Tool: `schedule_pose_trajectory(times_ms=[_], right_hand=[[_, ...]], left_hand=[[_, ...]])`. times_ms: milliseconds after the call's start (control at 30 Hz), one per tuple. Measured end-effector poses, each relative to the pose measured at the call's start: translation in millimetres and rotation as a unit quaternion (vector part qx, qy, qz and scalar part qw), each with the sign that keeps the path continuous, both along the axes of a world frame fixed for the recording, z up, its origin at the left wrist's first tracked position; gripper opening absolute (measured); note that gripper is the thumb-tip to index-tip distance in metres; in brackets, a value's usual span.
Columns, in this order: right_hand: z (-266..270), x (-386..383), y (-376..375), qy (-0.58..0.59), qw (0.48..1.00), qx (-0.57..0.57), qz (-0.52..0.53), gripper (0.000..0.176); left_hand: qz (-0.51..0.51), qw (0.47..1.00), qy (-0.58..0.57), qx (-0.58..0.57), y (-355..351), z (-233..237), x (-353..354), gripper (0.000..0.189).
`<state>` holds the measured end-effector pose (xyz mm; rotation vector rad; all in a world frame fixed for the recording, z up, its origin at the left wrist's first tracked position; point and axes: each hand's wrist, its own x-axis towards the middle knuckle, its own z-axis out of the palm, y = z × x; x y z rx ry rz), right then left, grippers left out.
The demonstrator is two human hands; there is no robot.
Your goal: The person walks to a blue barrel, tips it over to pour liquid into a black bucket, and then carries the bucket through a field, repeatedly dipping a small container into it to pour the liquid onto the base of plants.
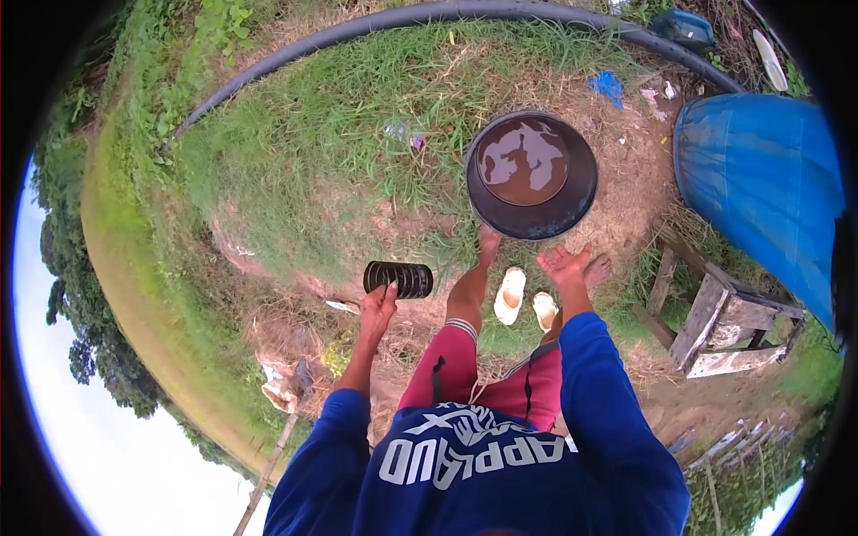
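Against left fingers (pixel 377 297), ribbed black cup (pixel 399 279)

Daylit grassy ground (pixel 340 125) with bare dirt (pixel 626 179), a black pipe (pixel 357 27), blue barrel (pixel 760 179), wooden stool (pixel 724 317).

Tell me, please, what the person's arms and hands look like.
Both arms wear the blue long sleeves of a shirt with white lettering. The left sleeve ends near the elbow, forearm bare; the right sleeve reaches the wrist. The left hand and right hand are bare, with no gloves or watch visible.
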<state>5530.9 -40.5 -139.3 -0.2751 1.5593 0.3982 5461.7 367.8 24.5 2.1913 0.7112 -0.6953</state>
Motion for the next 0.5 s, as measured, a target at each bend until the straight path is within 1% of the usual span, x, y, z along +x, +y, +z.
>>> schedule_pose_trajectory(times_ms=[33, 67, 100, 133, 200, 233, 267, 333, 367, 467, 500], right_hand=[[-6.8, 3.6, 2.6, 0.010, 1.000, 0.000, 0.000, 0.106], [-12.0, 6.5, 4.9, -0.048, 0.999, 0.008, -0.010, 0.105], [-15.4, 12.8, 6.3, -0.111, 0.994, 0.015, -0.020, 0.105], [-16.8, 17.8, 9.8, -0.105, 0.994, 0.012, -0.019, 0.105], [-18.5, 25.6, 21.6, -0.144, 0.989, -0.005, -0.026, 0.104], [-19.0, 27.0, 26.0, -0.103, 0.994, -0.034, -0.024, 0.101], [-16.0, 24.4, 28.0, -0.103, 0.994, -0.037, -0.025, 0.101], [-11.5, 27.3, 32.5, -0.080, 0.993, -0.021, -0.079, 0.092], [-17.8, 32.6, 34.1, -0.084, 0.993, -0.018, -0.078, 0.092], [-38.5, 29.8, 36.9, -0.231, 0.972, -0.043, -0.021, 0.089], [-44.6, 26.2, 36.5, -0.238, 0.970, -0.041, -0.018, 0.090]], left_hand=[[0.060, 0.997, 0.021, -0.036, 4.4, 2.5, -7.4, 0.042], [0.119, 0.989, 0.043, -0.072, 8.3, 6.0, -17.1, 0.044], [0.115, 0.989, 0.068, -0.059, 15.1, 4.9, -28.0, 0.045], [0.115, 0.989, 0.074, -0.061, 17.8, 2.1, -38.3, 0.045], [0.105, 0.991, 0.070, -0.042, 17.9, 1.2, -48.4, 0.044], [0.097, 0.990, 0.093, -0.052, 17.4, 5.4, -49.3, 0.044], [0.096, 0.989, 0.094, -0.054, 14.9, 4.7, -52.0, 0.044], [0.110, 0.987, 0.093, -0.074, 9.3, 0.2, -52.8, 0.043], [0.118, 0.982, 0.120, -0.088, 7.1, 0.5, -46.2, 0.043], [0.100, 0.986, 0.107, -0.085, -2.3, 2.1, -30.4, 0.043], [0.094, 0.988, 0.089, -0.086, -2.3, -0.7, -28.1, 0.043]])
